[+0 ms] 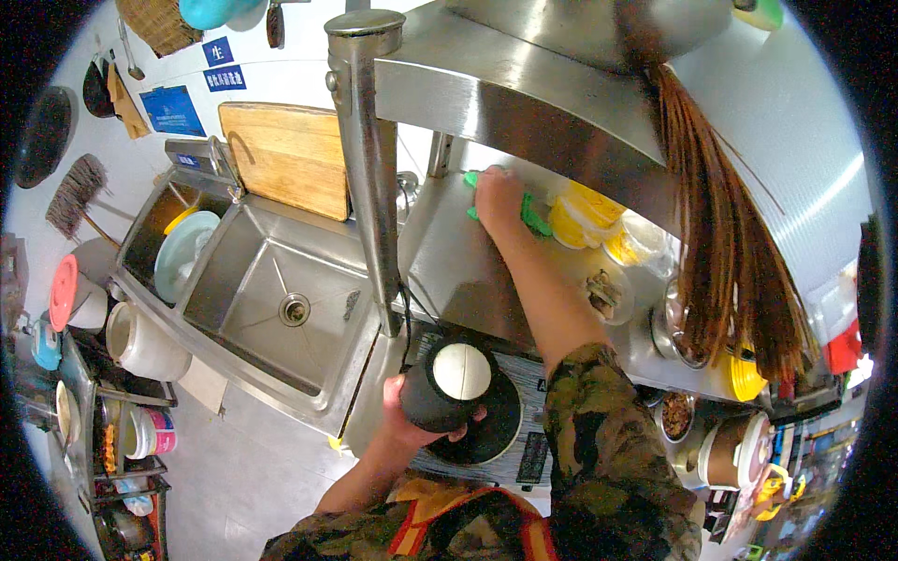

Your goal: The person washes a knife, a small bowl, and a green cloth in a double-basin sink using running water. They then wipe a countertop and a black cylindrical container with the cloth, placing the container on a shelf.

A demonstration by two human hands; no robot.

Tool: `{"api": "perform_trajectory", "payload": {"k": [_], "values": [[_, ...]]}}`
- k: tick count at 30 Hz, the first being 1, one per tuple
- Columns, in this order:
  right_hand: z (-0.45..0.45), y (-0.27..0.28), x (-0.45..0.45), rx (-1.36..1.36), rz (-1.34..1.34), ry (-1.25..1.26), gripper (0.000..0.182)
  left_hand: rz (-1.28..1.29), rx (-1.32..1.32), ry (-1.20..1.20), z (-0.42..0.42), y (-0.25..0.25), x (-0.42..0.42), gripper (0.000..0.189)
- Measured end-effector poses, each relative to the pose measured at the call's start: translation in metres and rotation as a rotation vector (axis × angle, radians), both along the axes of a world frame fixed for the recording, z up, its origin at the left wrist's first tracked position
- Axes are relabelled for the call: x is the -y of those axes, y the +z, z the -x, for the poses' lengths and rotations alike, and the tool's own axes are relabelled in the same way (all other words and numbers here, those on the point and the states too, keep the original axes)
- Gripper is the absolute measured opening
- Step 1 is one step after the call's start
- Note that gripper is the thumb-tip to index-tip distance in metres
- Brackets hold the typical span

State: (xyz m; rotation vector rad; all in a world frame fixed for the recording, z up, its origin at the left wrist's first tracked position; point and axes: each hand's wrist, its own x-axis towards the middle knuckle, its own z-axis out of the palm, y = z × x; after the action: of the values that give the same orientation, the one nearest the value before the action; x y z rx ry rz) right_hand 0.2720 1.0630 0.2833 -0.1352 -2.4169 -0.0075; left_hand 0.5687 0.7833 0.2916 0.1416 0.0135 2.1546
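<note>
My left hand (414, 414) grips a dark cylindrical container with a pale round top (461, 372), holding it above an induction cooktop (508, 456) with a round black plate. Reaching in beneath the upper steel shelf, my right hand (499, 196) presses a green cloth (537, 216) on the lower steel shelf (449, 259). Parts of the cloth show on both sides of that hand. Just right of it stand yellow-and-white containers (582, 214), and nearer my sleeve lies a clear bag or bowl with brownish food (602, 294).
A steel post (368, 182) rises between the sink basin (280, 308) and the shelves. A wooden cutting board (287, 154) leans behind the sink. Long brown strands (722, 245) hang at the right from the upper shelf (505, 105). A metal bowl (677, 329) sits near them.
</note>
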Motion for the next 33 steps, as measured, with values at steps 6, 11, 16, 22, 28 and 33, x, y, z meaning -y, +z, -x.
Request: {"api": "perform_trajectory", "payload": {"k": [6, 11, 16, 22, 28, 33], "values": [[-0.004, -0.002, 0.009, 0.079, 0.092, 0.11, 0.009, 0.064, 0.031, 0.043, -0.01, 0.005, 0.01, 0.077], [-0.15, 0.037, 0.086, 0.158, 0.02, 0.719, 0.024, -0.002, 0.077, -0.007, 0.0, -0.001, 0.009, 0.076], [-0.109, 0.022, 0.051, 0.311, 0.064, 0.477, 0.027, 0.006, -0.044, -0.001, 0.008, 0.012, 0.007, 0.077], [0.002, 0.007, 0.011, -0.105, 0.171, 0.28, 0.012, 0.057, 0.001, 0.005, -0.007, 0.015, 0.015, 0.077], [-0.107, 0.032, 0.099, 0.118, 0.125, 0.736, 0.022, 0.139, 0.05, 0.183, -0.014, 0.025, 0.018, 0.075], [-0.224, 0.02, 0.089, 0.357, 0.704, 1.048, 0.027, -0.018, -0.041, 0.099, -0.003, 0.024, 0.008, 0.076]]}}
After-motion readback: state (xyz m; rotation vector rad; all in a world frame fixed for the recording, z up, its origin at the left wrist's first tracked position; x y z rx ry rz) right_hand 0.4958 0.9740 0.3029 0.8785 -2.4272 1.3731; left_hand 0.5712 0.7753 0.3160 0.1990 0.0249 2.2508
